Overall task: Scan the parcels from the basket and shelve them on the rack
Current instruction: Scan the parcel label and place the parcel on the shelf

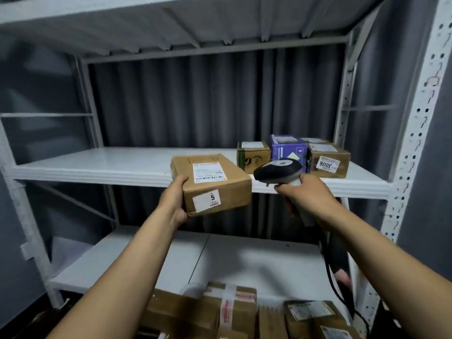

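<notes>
Head — left hand (pixel 172 201) grips cardboard parcel (pixel 212 182); right hand (pixel 310 194), curved scanner (pixel 278 170), probably plastic.

The middle shelf (pixel 97 165) lies bare across its left and centre, with tall clearance under the upper shelf (pixel 171 25). Its right end is crowded: a green-printed carton (pixel 253 157), a purple box (pixel 288 150) and a brown carton (pixel 329 162) stand side by side near the perforated upright (pixel 411 143).

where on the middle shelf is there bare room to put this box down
The middle shelf is bare from its left end to the green-and-brown box. Its right end is crowded: that box, a purple box and a brown box marked 3006 stand together behind the scanner in the right hand. The lower shelf shows bare surface too.
</notes>
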Available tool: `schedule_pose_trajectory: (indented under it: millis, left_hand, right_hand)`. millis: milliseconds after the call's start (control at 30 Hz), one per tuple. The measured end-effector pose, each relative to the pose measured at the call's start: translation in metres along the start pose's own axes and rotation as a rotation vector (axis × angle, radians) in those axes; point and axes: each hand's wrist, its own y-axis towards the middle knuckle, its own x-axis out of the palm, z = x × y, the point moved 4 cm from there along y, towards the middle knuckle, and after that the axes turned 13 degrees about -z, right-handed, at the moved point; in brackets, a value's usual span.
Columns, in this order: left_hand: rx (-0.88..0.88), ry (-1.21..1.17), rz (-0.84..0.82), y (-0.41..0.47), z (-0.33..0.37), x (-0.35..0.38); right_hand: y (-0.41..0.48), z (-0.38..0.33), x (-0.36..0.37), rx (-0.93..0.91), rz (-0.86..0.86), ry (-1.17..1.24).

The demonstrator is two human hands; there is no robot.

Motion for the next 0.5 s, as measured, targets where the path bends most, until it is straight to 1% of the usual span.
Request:
schedule_pose_trajectory:
  millis: [67,133,200,267,333,433,500]
  left_hand:
    - [-0.037,-0.014,-0.036,0.017,0.011,0.008]
    - [-0.025,-0.005,-0.042,0.039,0.018,0.012]
    - [0.034,0.007,-0.026,0.058,0.024,0.013]
    - [0.142,0.059,-0.024,0.076,0.032,0.015]
    - [0.234,0.217,-0.032,0.087,0.041,0.016]
    - [0.386,0.639,-0.101,0.099,0.052,0.016]
    - [0.425,0.82,-0.111,0.111,0.055,0.013]
  right_hand:
    - [0.012,0.0,-0.001,-0.003,0.0,-0.005]
    - [0.024,0.004,-0.001,0.014,-0.001,0.002]
    - [0.034,0.01,0.0,0.033,0.001,0.008]
    - [0.044,0.015,0.0,0.044,0.002,0.0]
    - [0.052,0.02,0.001,0.054,0.006,-0.002]
    - [0.065,0.025,0.0,0.064,0.018,-0.015]
    - [0.074,0.027,-0.002,0.065,0.026,-0.029]
